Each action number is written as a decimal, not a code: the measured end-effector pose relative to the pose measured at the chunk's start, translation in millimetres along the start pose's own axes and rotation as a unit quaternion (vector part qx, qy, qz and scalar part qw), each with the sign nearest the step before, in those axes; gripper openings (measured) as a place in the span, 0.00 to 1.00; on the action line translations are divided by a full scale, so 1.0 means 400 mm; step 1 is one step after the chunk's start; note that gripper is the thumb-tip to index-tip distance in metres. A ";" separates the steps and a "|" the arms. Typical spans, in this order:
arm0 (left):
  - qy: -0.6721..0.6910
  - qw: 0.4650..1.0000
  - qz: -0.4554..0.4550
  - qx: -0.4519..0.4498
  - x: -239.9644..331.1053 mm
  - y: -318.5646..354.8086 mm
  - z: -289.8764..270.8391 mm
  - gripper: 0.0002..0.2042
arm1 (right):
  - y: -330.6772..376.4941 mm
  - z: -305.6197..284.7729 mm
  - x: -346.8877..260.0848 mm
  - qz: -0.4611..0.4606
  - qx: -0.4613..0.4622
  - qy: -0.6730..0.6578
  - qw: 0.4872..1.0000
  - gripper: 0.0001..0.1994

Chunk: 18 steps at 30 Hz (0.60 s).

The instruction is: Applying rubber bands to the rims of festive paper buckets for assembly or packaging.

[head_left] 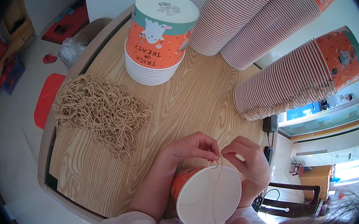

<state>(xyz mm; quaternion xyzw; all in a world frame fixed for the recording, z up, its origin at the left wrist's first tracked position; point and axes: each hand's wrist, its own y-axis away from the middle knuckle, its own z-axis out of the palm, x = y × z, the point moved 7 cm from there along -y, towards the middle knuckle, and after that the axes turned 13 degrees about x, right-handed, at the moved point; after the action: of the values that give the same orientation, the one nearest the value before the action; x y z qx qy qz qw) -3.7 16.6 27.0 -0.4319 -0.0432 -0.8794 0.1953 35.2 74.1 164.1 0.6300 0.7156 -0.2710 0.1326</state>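
Centrally, at the near edge of the wooden table [187,102], an orange paper cup [205,196] with a white interior lies tilted, its open mouth facing the camera. Left hand [191,147] and right hand [249,159] meet above the rim, fingertips pinched closed on a thin tan string [215,182] that hangs across the mouth. A tangled pile of twine [101,111] lies well apart to the left; stacked cups [159,36] stand beyond.
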 end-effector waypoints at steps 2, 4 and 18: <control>-0.004 1.000 -0.001 -0.003 -0.003 0.000 -0.001 0.05 | 0.002 0.001 0.004 -0.004 -0.001 0.004 1.000 0.07; -0.009 1.000 -0.001 -0.005 -0.005 -0.001 0.000 0.05 | 0.003 -0.005 0.014 0.004 0.025 0.009 1.000 0.06; 0.016 1.000 0.007 0.010 0.013 -0.004 0.008 0.06 | 0.006 0.017 -0.015 -0.035 -0.046 -0.028 0.998 0.09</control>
<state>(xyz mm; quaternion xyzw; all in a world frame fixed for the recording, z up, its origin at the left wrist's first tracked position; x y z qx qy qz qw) -5.0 17.4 33.2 -0.4164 -0.0456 -0.8843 0.2062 37.6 65.7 161.1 0.5899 0.7450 -0.2595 0.1720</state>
